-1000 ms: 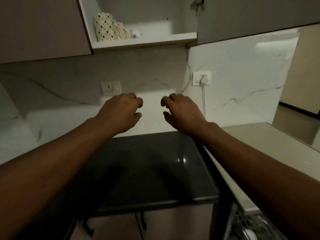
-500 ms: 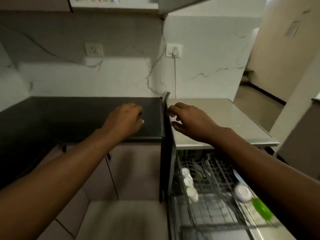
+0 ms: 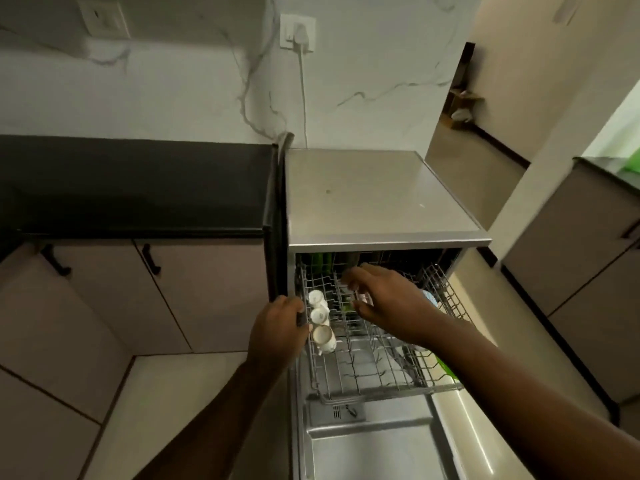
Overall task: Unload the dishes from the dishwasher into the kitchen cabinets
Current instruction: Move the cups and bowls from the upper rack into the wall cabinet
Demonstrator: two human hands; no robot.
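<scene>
The dishwasher [image 3: 374,195] stands open with its wire rack [image 3: 381,393] pulled out over the lowered door [image 3: 374,452]. Three white cups [image 3: 320,315] lie in a row along the rack's left side. My left hand [image 3: 277,327] is at the rack's left rim, fingers curled right beside the cups; its palm side is hidden. My right hand [image 3: 388,303] hovers over the middle of the rack, fingers spread and bent above a small pale item that is mostly hidden. A pale blue dish [image 3: 429,296] and a green item [image 3: 446,370] show by my right forearm.
A black countertop [image 3: 131,185] runs to the left of the dishwasher, with lower cabinet doors [image 3: 201,292] beneath. A power cord [image 3: 304,98] hangs from a wall socket behind. Another cabinet [image 3: 588,265] stands to the right across a narrow floor strip.
My view has tilted down from the wall cabinet to the open dishwasher. Both hands have dropped from counter height down into the rack, the left to its left rim, the right over its middle.
</scene>
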